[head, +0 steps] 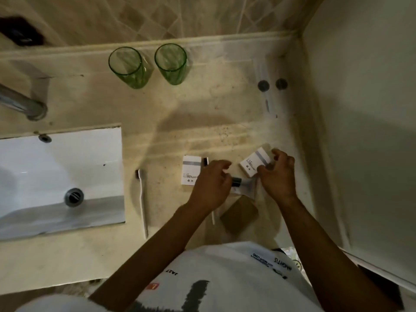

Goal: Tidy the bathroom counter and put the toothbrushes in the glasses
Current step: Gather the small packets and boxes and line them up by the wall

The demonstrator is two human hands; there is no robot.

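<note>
Two empty green glasses (129, 66) (171, 63) stand upright at the back of the beige counter (157, 113). A white toothbrush (142, 197) lies flat beside the sink. A second toothbrush (212, 216) shows only as a dark head and a white handle end, mostly hidden under my left hand (210, 183). That hand hovers with fingers apart over a small grey tube (242, 182) and beside a white box (190, 170). My right hand (278, 174) grips a second white box (255, 164), tilted.
A white sink (60, 176) with a drain fills the left, with a metal faucet (22, 104) above it. A brown cardboard square (239, 213) lies near the front edge. Two clear wrapped items with dark round caps (263, 85) lie at the back right by the wall.
</note>
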